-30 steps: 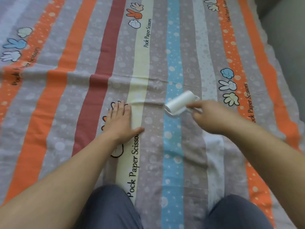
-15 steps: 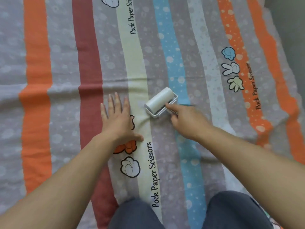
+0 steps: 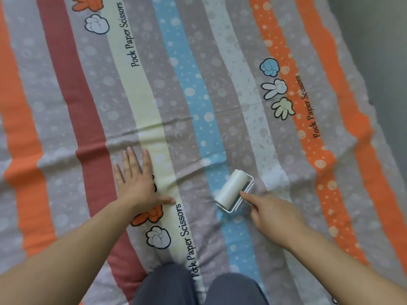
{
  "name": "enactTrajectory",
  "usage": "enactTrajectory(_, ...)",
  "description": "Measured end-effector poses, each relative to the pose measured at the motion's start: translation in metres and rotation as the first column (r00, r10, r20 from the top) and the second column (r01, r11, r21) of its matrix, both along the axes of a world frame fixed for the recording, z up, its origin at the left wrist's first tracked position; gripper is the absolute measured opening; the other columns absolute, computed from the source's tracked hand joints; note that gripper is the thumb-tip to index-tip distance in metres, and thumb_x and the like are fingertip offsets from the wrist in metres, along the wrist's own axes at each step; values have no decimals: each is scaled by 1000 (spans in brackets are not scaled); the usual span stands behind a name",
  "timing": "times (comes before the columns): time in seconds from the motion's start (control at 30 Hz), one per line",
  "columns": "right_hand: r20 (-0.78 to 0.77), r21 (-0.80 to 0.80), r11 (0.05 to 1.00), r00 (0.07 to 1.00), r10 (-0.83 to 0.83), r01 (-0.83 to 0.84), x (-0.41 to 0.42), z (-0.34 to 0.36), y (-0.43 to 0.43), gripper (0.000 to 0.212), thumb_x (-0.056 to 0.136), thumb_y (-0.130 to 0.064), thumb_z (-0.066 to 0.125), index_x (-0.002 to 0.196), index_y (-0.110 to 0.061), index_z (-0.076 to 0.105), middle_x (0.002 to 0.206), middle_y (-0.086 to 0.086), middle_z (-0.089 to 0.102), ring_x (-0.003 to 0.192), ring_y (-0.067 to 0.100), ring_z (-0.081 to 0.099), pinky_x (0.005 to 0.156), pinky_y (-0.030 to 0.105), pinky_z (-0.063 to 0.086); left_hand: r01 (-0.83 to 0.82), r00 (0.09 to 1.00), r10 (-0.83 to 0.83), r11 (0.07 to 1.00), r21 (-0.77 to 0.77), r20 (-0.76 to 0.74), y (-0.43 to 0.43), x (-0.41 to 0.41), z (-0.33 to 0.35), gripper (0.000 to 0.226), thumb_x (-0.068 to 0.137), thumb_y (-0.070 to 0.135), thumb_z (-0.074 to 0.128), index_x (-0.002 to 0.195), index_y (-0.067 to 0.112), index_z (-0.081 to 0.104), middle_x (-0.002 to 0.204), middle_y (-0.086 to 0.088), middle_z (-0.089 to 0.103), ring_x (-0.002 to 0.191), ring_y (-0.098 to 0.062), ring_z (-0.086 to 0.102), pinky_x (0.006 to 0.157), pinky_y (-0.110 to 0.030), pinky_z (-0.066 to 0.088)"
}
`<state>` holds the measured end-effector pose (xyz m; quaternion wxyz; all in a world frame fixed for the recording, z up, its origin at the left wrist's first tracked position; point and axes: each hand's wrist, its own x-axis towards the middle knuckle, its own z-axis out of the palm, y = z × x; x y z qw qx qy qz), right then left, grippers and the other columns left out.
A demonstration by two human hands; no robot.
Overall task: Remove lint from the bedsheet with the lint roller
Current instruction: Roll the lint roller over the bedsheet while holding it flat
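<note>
On the blue band of the striped fabric bedsheet point(image 3: 220, 62), the right hand point(image 3: 273, 219) is gripping the white cylindrical lint roller point(image 3: 230, 189), seemingly mid-pass; the left hand point(image 3: 136, 181), fingers straight, is pinning cloth. The next stroke likely needs steady downward pressure.

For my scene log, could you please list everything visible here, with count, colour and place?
bedsheet: one, striped orange, maroon, cream, blue and grey, spread across the view.
lint roller: one, white, on the blue stripe, right of centre.
floor: one strip, grey, along the right edge.
knees: two, in dark blue-grey trousers, bottom centre.
left hand: one, flat on the bedsheet, left of the cream stripe.
right hand: one, grips the lint roller's handle.
</note>
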<state>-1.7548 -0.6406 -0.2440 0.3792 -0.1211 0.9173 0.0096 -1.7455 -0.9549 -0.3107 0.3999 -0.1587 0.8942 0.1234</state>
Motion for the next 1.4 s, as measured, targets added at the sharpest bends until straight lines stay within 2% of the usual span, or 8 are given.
enactTrajectory(0.17,97,58,998,995,20,-26,6,30,35,47,97,-35,37,141,-54,34,127,-11,60,112,16,56,70,31,40,17,998,-17,1000,-1,-68,1,5,-2,167,40,99,62,142,25,-48,148,-13,-54,135,-26,-54,117,-53,-25)
enactTrajectory(0.3,31,0,997,997,75,-75,-7,60,19,48,94,-37,39,138,-56,36,126,-14,61,110,15,58,68,30,39,2,987,-7,1000,-26,-161,1,17,-5,160,43,99,59,150,28,-38,155,-10,-46,140,-23,-47,119,-51,-23)
enactTrajectory(0.53,-138,-332,934,986,93,-134,-51,19,-108,48,95,-26,40,140,-44,41,126,5,61,109,32,58,78,37,45,-154,967,118,977,-149,-227,0,55,6,132,69,80,68,161,27,-11,165,-8,-28,152,-28,-26,125,-51,-3)
enactTrajectory(0.63,-102,-404,904,989,107,-140,-57,-4,-170,48,92,-15,43,137,-34,44,121,8,61,106,32,58,71,34,40,-220,952,176,962,-161,-250,-9,63,12,133,69,73,74,161,26,-9,167,-6,-25,154,-26,-20,125,-50,3)
enactTrajectory(0.77,-64,-378,914,989,133,-147,-48,-29,-206,54,89,-8,43,139,-29,40,122,9,57,107,31,56,72,35,39,-291,937,248,943,-160,-246,-28,70,3,142,64,75,77,161,21,-11,168,-8,-20,155,-26,-17,126,-49,7)
enactTrajectory(1.03,-99,-330,937,991,90,-118,-17,-39,-123,54,90,-22,43,139,-45,40,133,2,57,116,29,55,87,38,47,-321,925,274,934,-156,-264,-20,80,-33,158,50,95,64,155,22,-29,163,-9,-34,149,-28,-33,122,-52,-14)
enactTrajectory(1.17,-110,-253,964,993,52,-78,13,-29,-70,52,92,-32,42,138,-55,37,136,-1,57,116,28,56,89,37,47,-264,924,207,954,-142,-323,-20,89,-36,148,57,97,55,157,21,-24,164,-11,-30,150,-28,-31,122,-53,-15)
enactTrajectory(1.4,-86,-131,989,994,60,-71,36,-1,-17,45,94,-30,47,133,-52,48,139,-8,55,119,21,57,92,35,48,-238,901,191,968,-78,-389,-11,108,-34,133,69,91,53,159,25,-18,166,-8,-27,151,-26,-29,122,-51,-15)
